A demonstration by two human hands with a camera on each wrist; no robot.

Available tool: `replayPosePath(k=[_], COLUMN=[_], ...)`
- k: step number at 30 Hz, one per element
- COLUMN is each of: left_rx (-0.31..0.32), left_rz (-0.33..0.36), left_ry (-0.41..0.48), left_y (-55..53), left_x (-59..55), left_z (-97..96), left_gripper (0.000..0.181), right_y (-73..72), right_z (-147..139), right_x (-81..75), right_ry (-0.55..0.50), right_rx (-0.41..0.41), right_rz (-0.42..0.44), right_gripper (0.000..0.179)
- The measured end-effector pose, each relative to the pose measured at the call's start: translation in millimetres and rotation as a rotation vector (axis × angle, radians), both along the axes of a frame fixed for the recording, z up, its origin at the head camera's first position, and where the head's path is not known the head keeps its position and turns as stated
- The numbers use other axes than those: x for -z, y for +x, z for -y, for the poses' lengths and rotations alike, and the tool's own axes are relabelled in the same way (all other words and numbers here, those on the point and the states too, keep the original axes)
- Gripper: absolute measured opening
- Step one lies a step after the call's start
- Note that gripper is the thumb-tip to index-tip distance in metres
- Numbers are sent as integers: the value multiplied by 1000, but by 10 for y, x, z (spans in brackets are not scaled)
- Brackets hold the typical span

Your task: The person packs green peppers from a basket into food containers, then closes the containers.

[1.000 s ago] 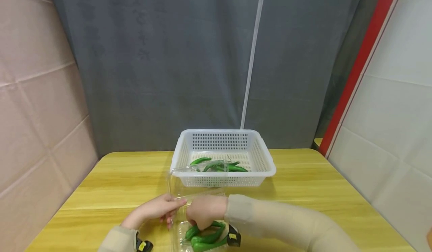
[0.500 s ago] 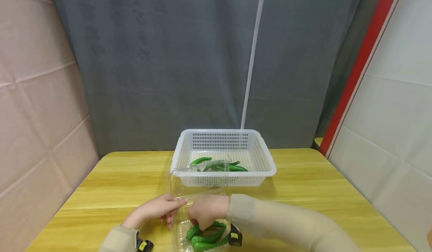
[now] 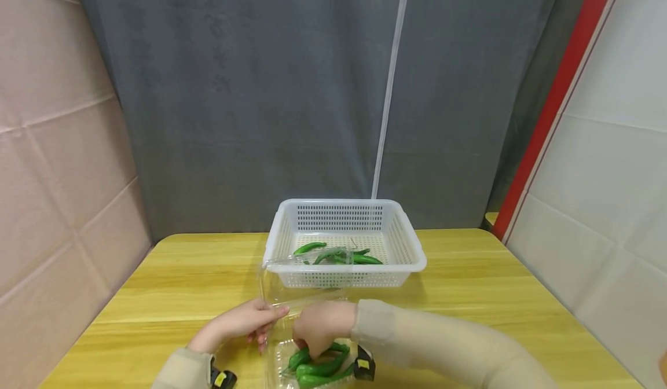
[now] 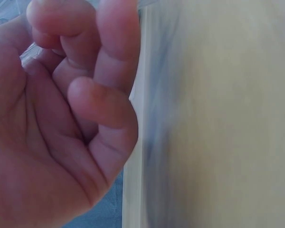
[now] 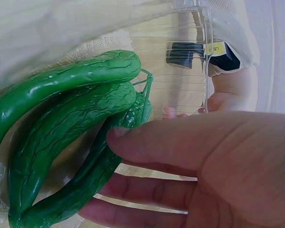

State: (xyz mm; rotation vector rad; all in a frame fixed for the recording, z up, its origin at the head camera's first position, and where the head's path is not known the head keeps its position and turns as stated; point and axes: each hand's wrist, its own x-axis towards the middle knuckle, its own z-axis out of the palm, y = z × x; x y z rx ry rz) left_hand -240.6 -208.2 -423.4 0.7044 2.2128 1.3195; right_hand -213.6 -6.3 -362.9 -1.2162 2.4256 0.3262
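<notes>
A clear plastic clamshell box [image 3: 283,348] stands at the table's front with its lid [image 3: 307,282] raised toward the back. Several green chili peppers [image 3: 325,368] lie in its base. My left hand [image 3: 247,322] pinches the box's left edge, thumb on top; in the left wrist view its other fingers [image 4: 102,102] are curled. My right hand [image 3: 324,324] reaches into the box. In the right wrist view, its thumb and fingers hold a green chili pepper [image 5: 88,173], the nearest of the peppers there. Two more peppers [image 5: 71,116] lie beside it.
Behind the box is a white perforated basket [image 3: 411,244] with several green chili peppers [image 3: 367,259] in it, partly seen through the lid. The wooden table [image 3: 479,285] extends to both sides. A grey curtain [image 3: 250,117] hangs behind it.
My right hand has shifted very slightly to the right within the box. The left hand, lid and basket stay where they were.
</notes>
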Motion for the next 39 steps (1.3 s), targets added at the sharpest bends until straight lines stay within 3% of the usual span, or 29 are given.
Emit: replayPosePath(k=[10,20,33,39], left_rx=[-8,-6,1,-5], left_rz=[4,0,-4,-4], left_ry=[-8,-5,-1,2], left_y=[16,15,3,5], left_x=[-18,-26,-11,7], left_z=[0,-4,5,4], left_gripper=[69,69,68,68], right_y=[-15,-47,-71,-53], right_z=[-25,-49,-78,-122], right_x=[-24,-31,-63,-132], right_ry=[-3,7,5,-16], right_rx=[26,27,24,-2], right_rz=[62,64,39,-44], right_gripper=[19,17,19,23])
